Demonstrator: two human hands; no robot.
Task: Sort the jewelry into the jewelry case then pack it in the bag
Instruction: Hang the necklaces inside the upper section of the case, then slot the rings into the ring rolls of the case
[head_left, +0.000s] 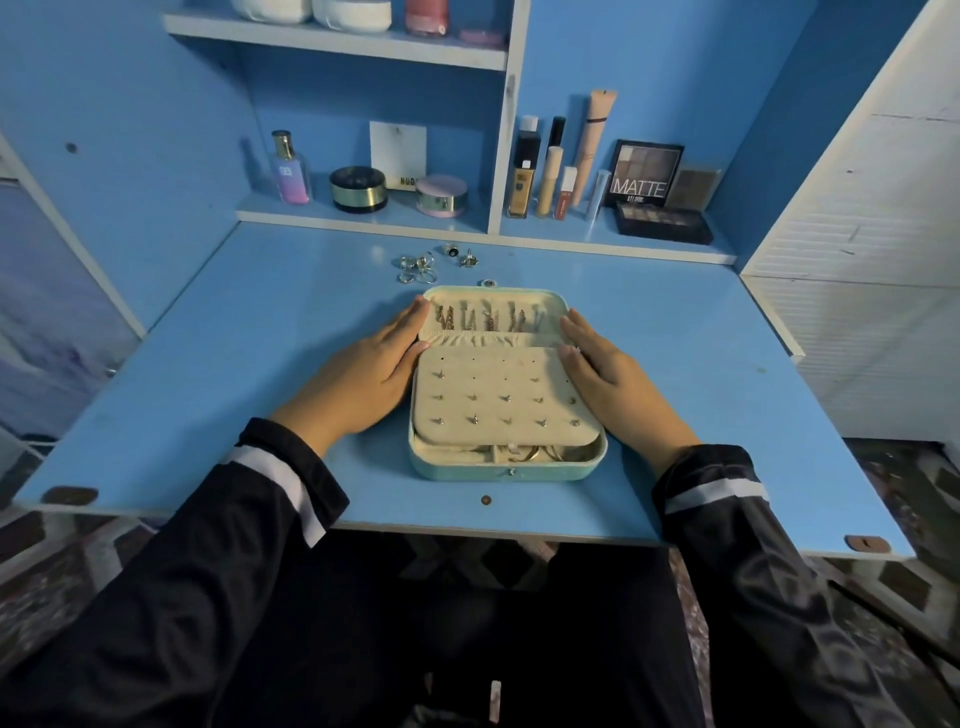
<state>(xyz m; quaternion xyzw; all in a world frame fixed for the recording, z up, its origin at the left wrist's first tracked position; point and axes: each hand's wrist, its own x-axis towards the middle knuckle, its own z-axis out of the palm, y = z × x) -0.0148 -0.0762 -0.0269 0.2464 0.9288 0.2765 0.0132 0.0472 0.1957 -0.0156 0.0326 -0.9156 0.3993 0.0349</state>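
While the open jewelry case (506, 466) sits mid-way across the blue desk (208, 364), the left hand (374, 364) lies flat against its left side and the right hand (613, 374) flat against its right side, the fingers of both straight and gripping nothing (the right thumb touches the edge of the beige stud panel (501, 384)). Small studs (474, 419) are pinned in rows on that panel, gold chains (488, 318) lie in the lid (550, 304) at the far end, and gold bangles (530, 455) show under the panel's near edge. A loose cluster of rings (418, 267) lies on the desk just behind the case, not touching it.
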